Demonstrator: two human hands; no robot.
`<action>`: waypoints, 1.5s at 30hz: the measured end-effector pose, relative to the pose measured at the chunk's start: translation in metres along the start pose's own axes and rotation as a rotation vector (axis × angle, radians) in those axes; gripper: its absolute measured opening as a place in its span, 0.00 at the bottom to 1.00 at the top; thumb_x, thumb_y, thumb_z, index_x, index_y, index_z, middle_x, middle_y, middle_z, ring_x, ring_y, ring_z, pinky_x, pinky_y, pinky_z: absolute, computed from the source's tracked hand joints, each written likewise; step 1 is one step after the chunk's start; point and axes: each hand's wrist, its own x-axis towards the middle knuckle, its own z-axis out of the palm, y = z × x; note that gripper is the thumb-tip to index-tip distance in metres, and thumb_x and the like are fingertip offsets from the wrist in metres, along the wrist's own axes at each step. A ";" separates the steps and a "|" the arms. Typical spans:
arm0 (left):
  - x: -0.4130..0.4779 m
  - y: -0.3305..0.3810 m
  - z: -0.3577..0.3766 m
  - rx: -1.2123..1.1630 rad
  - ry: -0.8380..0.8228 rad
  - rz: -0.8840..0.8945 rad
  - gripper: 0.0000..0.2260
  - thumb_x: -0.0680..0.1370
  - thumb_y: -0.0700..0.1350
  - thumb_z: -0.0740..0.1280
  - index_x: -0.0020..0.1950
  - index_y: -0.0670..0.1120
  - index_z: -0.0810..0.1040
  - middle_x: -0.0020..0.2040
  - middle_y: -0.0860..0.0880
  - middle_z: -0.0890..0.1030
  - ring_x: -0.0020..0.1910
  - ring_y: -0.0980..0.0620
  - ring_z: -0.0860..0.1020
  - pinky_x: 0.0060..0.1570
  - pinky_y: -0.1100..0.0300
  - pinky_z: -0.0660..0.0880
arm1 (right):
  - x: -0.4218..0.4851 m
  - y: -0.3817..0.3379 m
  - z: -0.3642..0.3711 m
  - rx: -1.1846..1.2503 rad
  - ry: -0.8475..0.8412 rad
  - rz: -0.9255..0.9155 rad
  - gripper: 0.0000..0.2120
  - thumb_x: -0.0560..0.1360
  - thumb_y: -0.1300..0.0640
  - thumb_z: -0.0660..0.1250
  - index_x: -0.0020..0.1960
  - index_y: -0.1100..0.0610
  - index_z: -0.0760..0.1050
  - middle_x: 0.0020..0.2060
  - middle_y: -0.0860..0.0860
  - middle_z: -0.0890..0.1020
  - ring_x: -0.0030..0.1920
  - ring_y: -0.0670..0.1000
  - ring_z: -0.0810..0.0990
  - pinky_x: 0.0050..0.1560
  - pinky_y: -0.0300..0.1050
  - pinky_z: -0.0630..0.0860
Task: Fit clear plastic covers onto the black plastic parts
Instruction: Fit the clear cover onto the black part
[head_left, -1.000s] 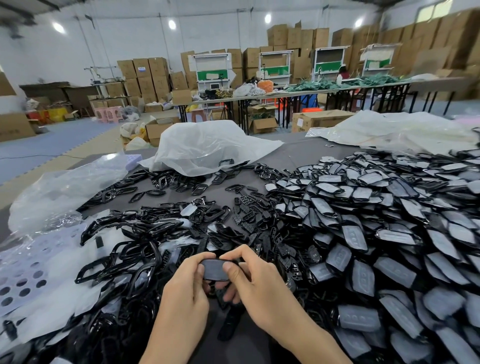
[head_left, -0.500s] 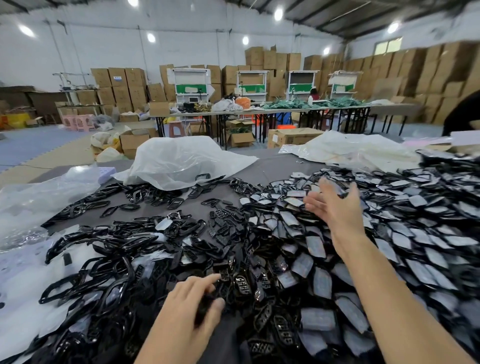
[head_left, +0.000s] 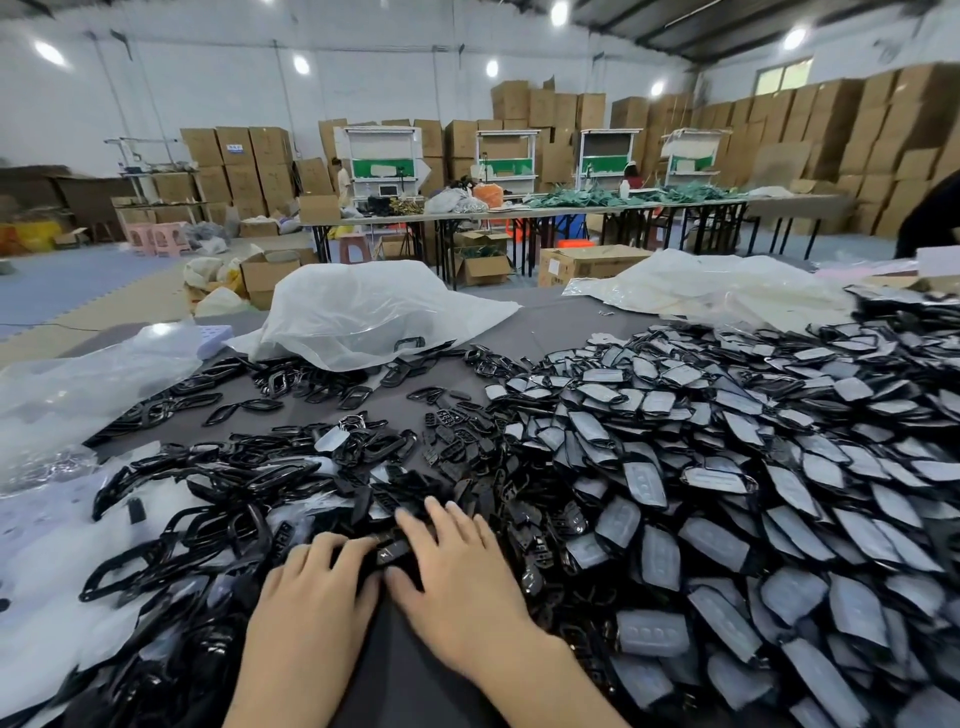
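Observation:
My left hand (head_left: 317, 592) and my right hand (head_left: 457, 566) lie side by side on the loose black plastic parts near the table's front edge. A small black part (head_left: 390, 554) sits between them. The bent fingers of my left hand hold it from the left. My right hand's fingers stretch straight over the pile, and its thumb touches the part from below. A large heap of black parts with clear covers (head_left: 727, 467) fills the right half of the table. Black open frames (head_left: 208, 493) are piled to the left, and small black button pieces (head_left: 452, 447) lie in the middle.
The table has a dark grey cloth (head_left: 545, 317). A crumpled clear bag (head_left: 374, 312) lies at the back centre, a white bag (head_left: 727, 291) at the back right and another clear bag (head_left: 78, 384) at the left. Folding tables and stacked cartons stand behind.
My right hand has come back from the far heap on the right to the near pile beside my left hand. One second ago both hands held a covered part together.

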 end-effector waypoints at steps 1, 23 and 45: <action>0.001 -0.001 0.001 -0.011 -0.003 -0.017 0.09 0.69 0.46 0.77 0.47 0.48 0.84 0.42 0.48 0.81 0.40 0.41 0.82 0.38 0.48 0.79 | 0.000 0.002 0.005 -0.073 -0.016 -0.011 0.26 0.83 0.43 0.52 0.79 0.48 0.57 0.80 0.54 0.54 0.79 0.55 0.51 0.78 0.54 0.47; 0.002 0.009 -0.013 -0.284 -0.120 -0.272 0.14 0.81 0.61 0.52 0.46 0.54 0.69 0.38 0.53 0.79 0.42 0.50 0.81 0.37 0.54 0.70 | -0.005 0.005 0.004 0.096 0.242 -0.062 0.17 0.83 0.44 0.54 0.70 0.45 0.68 0.61 0.42 0.74 0.61 0.46 0.71 0.64 0.43 0.68; 0.006 0.008 -0.027 -1.021 0.052 -0.356 0.10 0.79 0.47 0.68 0.55 0.63 0.81 0.50 0.69 0.82 0.53 0.69 0.78 0.49 0.78 0.68 | 0.035 0.035 -0.018 0.349 0.289 0.188 0.01 0.78 0.50 0.68 0.48 0.44 0.77 0.46 0.41 0.82 0.50 0.44 0.79 0.51 0.42 0.74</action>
